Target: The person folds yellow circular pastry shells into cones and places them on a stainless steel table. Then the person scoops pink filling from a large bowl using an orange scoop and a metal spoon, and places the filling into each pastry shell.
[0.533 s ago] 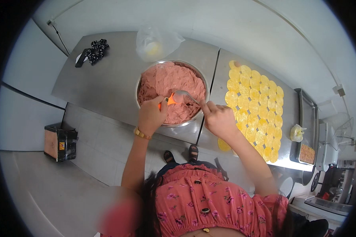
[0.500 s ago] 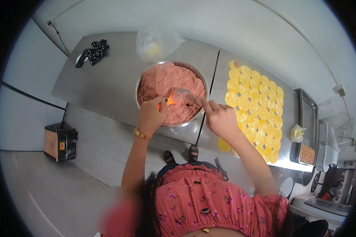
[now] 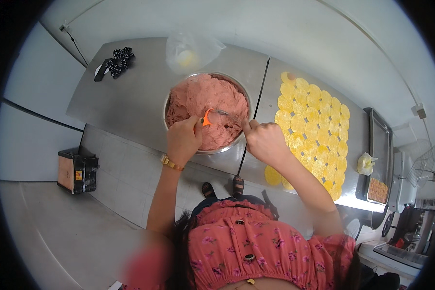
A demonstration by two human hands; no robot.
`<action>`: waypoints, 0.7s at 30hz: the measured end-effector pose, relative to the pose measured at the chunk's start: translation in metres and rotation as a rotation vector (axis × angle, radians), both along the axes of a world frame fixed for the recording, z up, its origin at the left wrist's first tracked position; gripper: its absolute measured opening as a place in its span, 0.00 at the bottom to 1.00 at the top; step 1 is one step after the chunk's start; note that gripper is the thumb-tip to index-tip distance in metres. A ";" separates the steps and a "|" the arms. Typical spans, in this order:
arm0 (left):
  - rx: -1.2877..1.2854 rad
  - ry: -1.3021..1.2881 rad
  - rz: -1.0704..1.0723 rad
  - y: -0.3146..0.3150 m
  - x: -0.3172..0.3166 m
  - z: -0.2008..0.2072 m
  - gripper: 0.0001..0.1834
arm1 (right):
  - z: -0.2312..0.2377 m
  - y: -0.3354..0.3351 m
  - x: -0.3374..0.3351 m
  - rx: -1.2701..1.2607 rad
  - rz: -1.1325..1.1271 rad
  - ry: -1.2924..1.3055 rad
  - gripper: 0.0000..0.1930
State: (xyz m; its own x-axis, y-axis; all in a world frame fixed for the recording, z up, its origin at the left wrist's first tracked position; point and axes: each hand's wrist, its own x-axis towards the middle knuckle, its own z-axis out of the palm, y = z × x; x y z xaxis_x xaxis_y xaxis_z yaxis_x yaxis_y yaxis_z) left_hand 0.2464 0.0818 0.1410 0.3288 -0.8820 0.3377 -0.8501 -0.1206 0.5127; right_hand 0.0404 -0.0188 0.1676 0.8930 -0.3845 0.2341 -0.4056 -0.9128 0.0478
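A round metal bowl [image 3: 167, 107] on the steel table is heaped with pink ground-meat mixture [image 3: 205, 96]. My left hand [image 3: 184, 141], with a gold watch on the wrist, is closed around an orange-handled tool [image 3: 207, 117] over the near part of the mixture. At the bowl's right rim, my right hand [image 3: 266, 142] is closed on a thin metal utensil [image 3: 233, 117]. Its blade or bowl reaches left toward the orange tool; smeared meat and blur hide its exact shape.
Rows of flat yellow rounds [image 3: 310, 125] cover the right-hand table. Behind the bowl lies a clear plastic bag [image 3: 193, 50]. A black patterned cloth [image 3: 122, 62] rests at far left. A knotted bag [image 3: 366, 164] and metal tray [image 3: 383, 135] are at right.
My right hand has shifted slightly left along the bowl's rim, and the metal utensil has moved with it. My left hand stays nearly in place, the orange tool tilted a little differently.
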 end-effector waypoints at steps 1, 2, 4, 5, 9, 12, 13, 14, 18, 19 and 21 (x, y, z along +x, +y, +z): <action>0.022 -0.059 0.010 -0.001 -0.002 -0.001 0.09 | -0.003 -0.001 0.001 0.065 -0.081 0.007 0.18; 0.031 -0.120 0.021 -0.001 -0.004 -0.002 0.09 | -0.006 -0.004 0.003 0.130 -0.118 -0.035 0.16; 0.067 -0.189 0.041 0.000 -0.009 -0.006 0.09 | -0.014 -0.013 0.003 0.529 -0.223 -0.122 0.13; 0.089 -0.198 0.052 0.001 -0.012 -0.009 0.09 | -0.017 -0.022 0.002 0.858 -0.289 -0.169 0.12; 0.072 -0.224 0.064 0.004 -0.013 -0.014 0.08 | -0.029 -0.043 -0.018 2.013 -0.490 -0.472 0.10; 0.110 -0.169 0.117 0.004 -0.017 -0.017 0.07 | -0.035 -0.046 -0.028 2.072 -0.353 -0.671 0.07; 0.087 -0.132 0.119 0.003 -0.018 -0.017 0.07 | -0.036 -0.045 -0.028 2.038 -0.325 -0.712 0.08; 0.062 -0.096 0.121 0.001 -0.018 -0.018 0.08 | -0.037 -0.043 -0.028 1.976 -0.384 -0.695 0.07; 0.078 0.080 0.133 -0.005 -0.013 -0.016 0.08 | -0.041 -0.036 -0.019 1.801 -0.399 -0.600 0.08; 0.051 0.071 0.136 -0.005 -0.013 -0.015 0.08 | -0.043 -0.035 -0.019 1.761 -0.406 -0.569 0.08; -0.032 0.094 0.118 -0.008 -0.015 -0.014 0.07 | -0.049 -0.038 -0.018 1.676 -0.417 -0.537 0.08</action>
State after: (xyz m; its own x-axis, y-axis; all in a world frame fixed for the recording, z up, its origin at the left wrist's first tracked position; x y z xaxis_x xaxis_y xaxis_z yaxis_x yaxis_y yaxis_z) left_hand 0.2316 0.0735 0.1274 0.4607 -0.8246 0.3283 -0.7791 -0.1986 0.5946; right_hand 0.0222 -0.0565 0.1190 0.6523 -0.6459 -0.3967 -0.2556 0.3052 -0.9173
